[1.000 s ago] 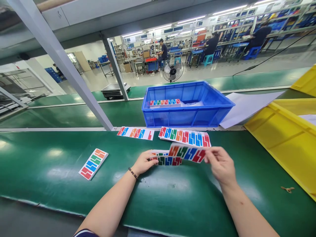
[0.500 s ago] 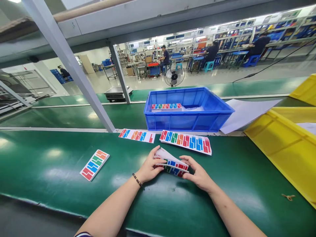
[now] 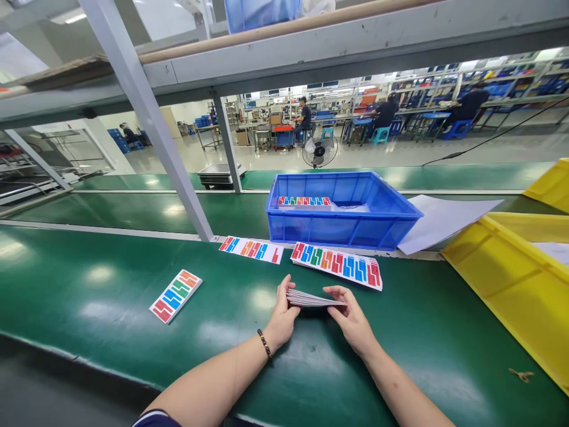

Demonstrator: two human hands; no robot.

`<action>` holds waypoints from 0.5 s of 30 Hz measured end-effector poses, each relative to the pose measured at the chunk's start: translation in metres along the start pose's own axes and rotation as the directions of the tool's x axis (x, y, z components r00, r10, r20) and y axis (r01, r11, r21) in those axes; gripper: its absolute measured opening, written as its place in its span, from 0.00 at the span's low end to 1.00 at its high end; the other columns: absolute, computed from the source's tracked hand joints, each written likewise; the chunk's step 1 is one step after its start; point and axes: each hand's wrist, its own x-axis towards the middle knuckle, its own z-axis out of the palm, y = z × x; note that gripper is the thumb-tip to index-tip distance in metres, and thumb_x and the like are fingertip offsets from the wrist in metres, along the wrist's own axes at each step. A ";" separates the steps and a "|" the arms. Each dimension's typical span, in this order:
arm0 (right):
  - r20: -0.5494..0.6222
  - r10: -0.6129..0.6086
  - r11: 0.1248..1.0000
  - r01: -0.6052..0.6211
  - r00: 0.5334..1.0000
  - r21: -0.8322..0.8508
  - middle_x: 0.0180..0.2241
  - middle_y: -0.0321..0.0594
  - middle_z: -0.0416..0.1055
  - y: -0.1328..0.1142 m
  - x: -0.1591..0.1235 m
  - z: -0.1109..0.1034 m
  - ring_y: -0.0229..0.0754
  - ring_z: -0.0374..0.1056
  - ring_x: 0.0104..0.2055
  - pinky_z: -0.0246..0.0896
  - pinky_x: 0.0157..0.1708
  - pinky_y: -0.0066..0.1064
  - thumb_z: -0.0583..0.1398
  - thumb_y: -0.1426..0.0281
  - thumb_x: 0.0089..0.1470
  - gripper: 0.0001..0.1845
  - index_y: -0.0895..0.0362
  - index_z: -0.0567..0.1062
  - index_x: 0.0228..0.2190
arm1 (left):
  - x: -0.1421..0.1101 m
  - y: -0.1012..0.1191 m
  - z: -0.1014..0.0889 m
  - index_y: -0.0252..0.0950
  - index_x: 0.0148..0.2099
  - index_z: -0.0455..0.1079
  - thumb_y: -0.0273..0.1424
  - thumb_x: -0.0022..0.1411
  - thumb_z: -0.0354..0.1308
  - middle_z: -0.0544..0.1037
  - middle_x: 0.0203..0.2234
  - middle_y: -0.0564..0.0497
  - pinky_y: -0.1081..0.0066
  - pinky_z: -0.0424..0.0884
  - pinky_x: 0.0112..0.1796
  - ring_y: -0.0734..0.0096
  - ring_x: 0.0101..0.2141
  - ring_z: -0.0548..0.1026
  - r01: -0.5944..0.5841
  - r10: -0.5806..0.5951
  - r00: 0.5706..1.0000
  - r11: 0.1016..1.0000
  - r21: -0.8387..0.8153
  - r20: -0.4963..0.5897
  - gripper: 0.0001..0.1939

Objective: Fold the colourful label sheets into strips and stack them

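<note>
Between my two hands is a stack of printed cards, held just above the green work surface with its layered edges facing me. My left hand grips the left end, thumb on the near side and fingers behind. At the right end, my right hand pinches the stack between thumb and fingers. The cards' printed faces are out of sight. Just beyond my hands lies a fanned pile of colourful printed cards, and left of it a strip of printed cards. Farther left rests a small stack of cards.
A blue bin holding more printed cards stands behind the piles. White sheets lean beside it, near a yellow bin on the right. A rubber band lies at right. A slanted metal post rises at left.
The cards in my hands have gone from split and spread, with coloured faces showing, to one gathered stack seen edge-on. Both hands still hold it. The camera view has tilted up slightly.
</note>
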 end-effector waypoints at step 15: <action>0.020 0.079 0.997 -0.078 0.997 -0.015 0.39 0.44 0.71 -0.001 0.001 0.004 0.45 0.68 0.39 0.64 0.40 0.39 0.56 0.61 0.48 0.15 0.55 0.68 0.38 | 0.007 -0.001 -0.002 0.38 0.57 0.46 0.19 0.51 0.44 0.64 0.45 0.46 0.69 0.64 0.45 0.73 0.42 0.68 0.060 -0.059 0.998 0.997 -0.047 0.024 0.30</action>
